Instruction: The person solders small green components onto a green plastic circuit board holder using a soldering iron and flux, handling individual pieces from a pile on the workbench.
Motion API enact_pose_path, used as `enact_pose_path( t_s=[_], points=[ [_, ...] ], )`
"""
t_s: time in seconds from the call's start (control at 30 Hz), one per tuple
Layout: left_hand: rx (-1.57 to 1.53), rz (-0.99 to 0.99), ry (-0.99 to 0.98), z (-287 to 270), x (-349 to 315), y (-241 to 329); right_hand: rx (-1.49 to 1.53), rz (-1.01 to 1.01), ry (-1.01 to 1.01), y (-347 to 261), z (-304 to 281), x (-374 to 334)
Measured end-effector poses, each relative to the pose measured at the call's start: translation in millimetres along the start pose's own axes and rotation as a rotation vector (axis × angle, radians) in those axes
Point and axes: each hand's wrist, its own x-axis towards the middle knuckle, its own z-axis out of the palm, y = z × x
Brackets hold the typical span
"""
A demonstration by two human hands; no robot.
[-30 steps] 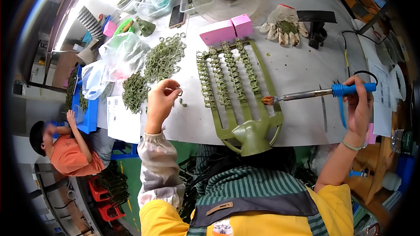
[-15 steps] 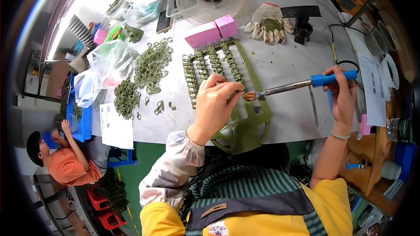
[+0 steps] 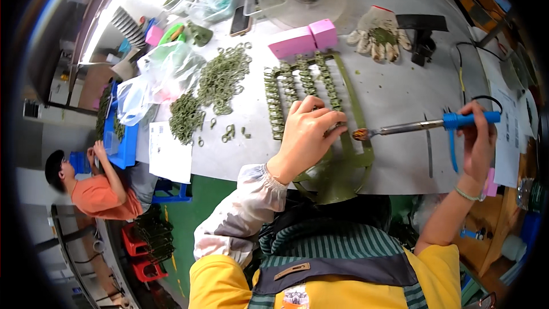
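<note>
Above an olive-green slotted frame [image 3: 331, 180], the left hand [image 3: 310, 137] is held with fingertips drawn nearly together; whether anything is pinched cannot be told. A blue-handled iron [image 3: 409, 127] is gripped by the curled fingers of the right hand [image 3: 479, 144], its tip near the left fingertips. Beyond, link rows [image 3: 307, 78] are borne by the frame and pink blocks [image 3: 293, 42] are set at its far end.

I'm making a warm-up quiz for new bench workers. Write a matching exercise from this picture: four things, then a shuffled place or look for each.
1. Blue-handled tool
2. Glove
3. Pink blocks
4. Left hand

A. White with green stains
B. Over the green frame's middle
C. Held by the right hand
D. At the frame's far end

Pairs: 1-C, 2-A, 3-D, 4-B
</note>
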Motion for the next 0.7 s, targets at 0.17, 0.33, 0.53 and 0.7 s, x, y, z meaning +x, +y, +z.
enact_pose_path(
  t_s=[0.17, 0.33, 0.53, 0.7],
  points=[
    [-0.219, -0.479, 0.236, -51.8, -10.9, -69.7, -0.003, -0.001, 0.026, -2.5, -11.4, 0.8],
    [0.562, -0.716, 0.124, -81.7, -84.1, -178.7, -0.004, -0.015, 0.041, 0.5, -7.5, 3.6],
    [0.215, -0.885, 0.283, -69.3, -88.6, -178.7, 0.003, 0.001, 0.089, 5.7, -9.2, 12.6],
    [-0.202, -0.716, 0.337, -74.8, -54.9, -156.5, 0.034, -0.022, 0.18, 8.6, -1.1, 24.8]
  ],
)
